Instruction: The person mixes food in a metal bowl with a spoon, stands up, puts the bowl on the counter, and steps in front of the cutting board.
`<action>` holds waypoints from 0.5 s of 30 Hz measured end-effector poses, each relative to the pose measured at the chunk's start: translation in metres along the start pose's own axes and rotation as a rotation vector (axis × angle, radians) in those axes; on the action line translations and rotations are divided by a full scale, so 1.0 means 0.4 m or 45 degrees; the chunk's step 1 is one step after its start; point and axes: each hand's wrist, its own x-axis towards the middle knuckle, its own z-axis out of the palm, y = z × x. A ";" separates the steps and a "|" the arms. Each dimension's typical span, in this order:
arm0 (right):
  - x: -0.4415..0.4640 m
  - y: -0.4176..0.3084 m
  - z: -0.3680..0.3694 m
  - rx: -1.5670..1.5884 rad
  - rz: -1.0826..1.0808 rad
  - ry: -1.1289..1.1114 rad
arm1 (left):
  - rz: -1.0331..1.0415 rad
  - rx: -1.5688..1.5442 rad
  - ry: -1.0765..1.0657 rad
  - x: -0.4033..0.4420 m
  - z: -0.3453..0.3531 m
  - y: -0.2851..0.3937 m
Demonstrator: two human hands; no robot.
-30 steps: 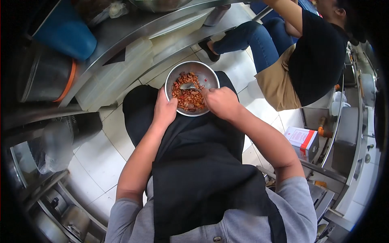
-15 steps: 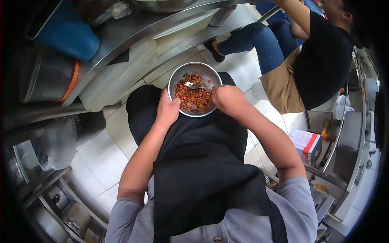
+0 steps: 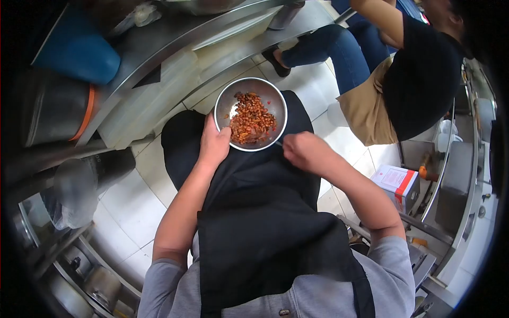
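Observation:
A round metal bowl rests over my lap, tilted so that its inside faces me. In it lies a heap of small glossy reddish-brown pieces like beans or nuts, with red bits among them and a white patch at the left. My left hand grips the bowl's left rim, thumb on the near edge. Just off the lower right rim, my right hand is closed round a spoon. Only a short piece of the spoon shows by the rim; its head cannot be made out.
Another person in a black shirt sits at the upper right. A metal counter carries a blue container at the upper left. A white and red box stands on the right. Metal shelves with pots are lower left.
My right hand has moved down and right, drawing the spoon from the middle of the bowl to its lower right rim. The heap has shifted. My left hand still holds the bowl.

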 end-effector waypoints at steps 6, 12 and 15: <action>0.060 0.028 -0.014 -0.024 0.159 0.163 | 0.015 -0.035 -0.013 0.000 0.002 0.014; 0.119 0.069 0.019 -0.493 0.135 0.428 | 0.085 0.046 0.041 -0.008 0.010 0.021; 0.111 0.042 0.018 -0.515 0.121 0.484 | 0.141 0.076 0.060 -0.013 0.010 0.016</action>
